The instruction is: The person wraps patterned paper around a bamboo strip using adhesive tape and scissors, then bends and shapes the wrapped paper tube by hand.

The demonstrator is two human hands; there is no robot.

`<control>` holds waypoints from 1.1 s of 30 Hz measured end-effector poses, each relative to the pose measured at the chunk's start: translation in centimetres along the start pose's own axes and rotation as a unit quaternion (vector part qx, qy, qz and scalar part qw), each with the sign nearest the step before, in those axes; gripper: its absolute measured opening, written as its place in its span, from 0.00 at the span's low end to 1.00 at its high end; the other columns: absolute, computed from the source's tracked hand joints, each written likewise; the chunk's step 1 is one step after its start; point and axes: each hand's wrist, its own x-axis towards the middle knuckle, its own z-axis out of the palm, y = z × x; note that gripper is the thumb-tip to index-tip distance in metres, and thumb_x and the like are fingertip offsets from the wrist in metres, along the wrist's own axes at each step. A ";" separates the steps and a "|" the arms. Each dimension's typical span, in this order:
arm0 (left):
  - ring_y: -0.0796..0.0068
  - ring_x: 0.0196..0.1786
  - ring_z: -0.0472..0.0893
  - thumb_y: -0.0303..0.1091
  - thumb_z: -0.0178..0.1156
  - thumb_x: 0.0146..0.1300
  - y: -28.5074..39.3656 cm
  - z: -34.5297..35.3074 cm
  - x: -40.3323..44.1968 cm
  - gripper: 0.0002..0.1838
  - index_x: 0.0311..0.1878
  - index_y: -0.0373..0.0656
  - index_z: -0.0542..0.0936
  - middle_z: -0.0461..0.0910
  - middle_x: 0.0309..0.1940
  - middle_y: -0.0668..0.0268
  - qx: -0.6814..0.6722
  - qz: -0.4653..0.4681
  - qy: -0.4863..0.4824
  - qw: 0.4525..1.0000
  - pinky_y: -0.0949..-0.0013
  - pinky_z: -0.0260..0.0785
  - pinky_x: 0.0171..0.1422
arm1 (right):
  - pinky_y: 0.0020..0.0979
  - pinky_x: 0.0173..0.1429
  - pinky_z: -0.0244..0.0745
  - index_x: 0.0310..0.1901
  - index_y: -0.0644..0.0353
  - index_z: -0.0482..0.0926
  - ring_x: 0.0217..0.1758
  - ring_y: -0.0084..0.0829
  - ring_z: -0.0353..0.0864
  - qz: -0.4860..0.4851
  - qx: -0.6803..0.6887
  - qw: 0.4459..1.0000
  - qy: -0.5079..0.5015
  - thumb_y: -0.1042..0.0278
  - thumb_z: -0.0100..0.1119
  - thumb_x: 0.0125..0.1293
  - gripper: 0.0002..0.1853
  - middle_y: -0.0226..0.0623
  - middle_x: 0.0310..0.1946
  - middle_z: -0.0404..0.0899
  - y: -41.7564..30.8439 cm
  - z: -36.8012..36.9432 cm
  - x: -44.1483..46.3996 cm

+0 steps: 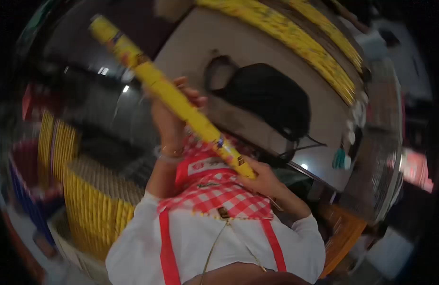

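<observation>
A long yellow tube (pixel 176 101) with colourful printed patches slants across the view in front of my chest, its far end at the upper left. My left hand (pixel 168 116) is around its middle from beneath, with fingertips showing past the far side. At the near, lower end, my right hand (pixel 263 179) grips the tube; some of its fingers are hidden. Beyond the tube, a black bag (pixel 267 97) with straps lies on the brown tabletop (pixel 186 47).
Rows of similar yellow tubes (pixel 295 40) lie along the table's far side. At the lower left, many upright yellow tubes (pixel 98 204) fill a bin, beside a blue crate (pixel 27 204). An orange wooden piece (pixel 345 235) stands at the lower right. The picture is partly blurred.
</observation>
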 end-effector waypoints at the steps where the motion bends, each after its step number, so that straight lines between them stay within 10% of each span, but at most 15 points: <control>1: 0.56 0.35 0.80 0.70 0.30 0.61 -0.1 1.0 0.5 0.42 0.56 0.37 0.65 0.77 0.37 0.51 -0.174 -0.009 -0.068 0.982 0.58 0.74 0.43 | 0.26 0.53 0.68 0.61 0.64 0.64 0.49 0.29 0.76 -0.019 -0.038 0.999 0.016 0.65 0.62 0.55 0.32 0.48 0.48 0.75 -0.4 -0.6 -1.1; 6: 0.62 0.43 0.73 0.72 0.41 0.56 0.2 8.4 1.5 0.48 0.64 0.35 0.56 0.69 0.48 0.57 -0.168 0.074 -0.296 0.937 0.61 0.69 0.49 | 0.34 0.48 0.72 0.63 0.60 0.61 0.45 0.43 0.76 -0.171 -0.078 0.974 0.130 0.64 0.59 0.56 0.32 0.49 0.46 0.75 0.5 -2.9 -5.3; 8: 0.70 0.39 0.71 0.66 0.44 0.60 0.6 12.3 -0.4 0.42 0.64 0.37 0.57 0.67 0.44 0.62 -0.096 0.020 -0.126 0.987 0.70 0.68 0.43 | 0.36 0.48 0.71 0.62 0.60 0.60 0.46 0.45 0.75 -0.199 -0.064 0.963 0.169 0.65 0.57 0.57 0.31 0.50 0.46 0.74 0.9 -3.6 -6.8; 10: 0.68 0.44 0.73 0.57 0.36 0.68 -2.1 5.4 8.4 0.32 0.64 0.39 0.58 0.68 0.49 0.62 0.260 0.239 -0.187 0.917 0.67 0.67 0.54 | 0.36 0.45 0.70 0.60 0.60 0.62 0.42 0.43 0.76 -0.225 -0.075 0.946 0.220 0.64 0.56 0.56 0.30 0.49 0.40 0.76 1.2 -3.5 -7.0; 13: 0.75 0.34 0.70 0.51 0.35 0.71 -0.8 16.6 -0.9 0.24 0.56 0.40 0.64 0.70 0.38 0.65 0.243 0.181 -0.141 0.942 0.74 0.67 0.43 | 0.36 0.44 0.70 0.60 0.59 0.61 0.42 0.42 0.76 -0.214 -0.054 0.950 0.222 0.63 0.57 0.56 0.30 0.47 0.39 0.76 1.2 -3.9 -6.8; 23: 0.75 0.33 0.70 0.51 0.36 0.71 -3.1 16.7 -2.2 0.23 0.54 0.40 0.65 0.69 0.37 0.66 0.227 0.118 -0.107 0.961 0.74 0.66 0.42 | 0.37 0.50 0.69 0.65 0.58 0.57 0.50 0.43 0.74 -0.140 -0.165 0.949 0.229 0.39 0.52 0.59 0.40 0.48 0.48 0.74 0.6 -6.8 -5.9; 27: 0.76 0.33 0.69 0.51 0.37 0.71 -2.7 16.2 -2.0 0.23 0.54 0.40 0.65 0.69 0.37 0.66 0.221 0.106 -0.091 0.965 0.74 0.66 0.41 | 0.37 0.44 0.72 0.64 0.54 0.58 0.47 0.44 0.76 -0.062 -0.163 0.981 0.083 0.41 0.47 0.63 0.34 0.45 0.51 0.72 -0.2 -9.1 -4.8; 33: 0.76 0.33 0.69 0.51 0.38 0.70 -1.3 15.7 -1.2 0.22 0.53 0.41 0.65 0.69 0.36 0.66 0.189 0.122 -0.043 0.973 0.75 0.65 0.41 | 0.36 0.39 0.72 0.66 0.52 0.52 0.43 0.42 0.77 -0.113 -0.355 0.912 0.171 0.50 0.56 0.59 0.37 0.41 0.44 0.74 -0.3 -7.1 -4.2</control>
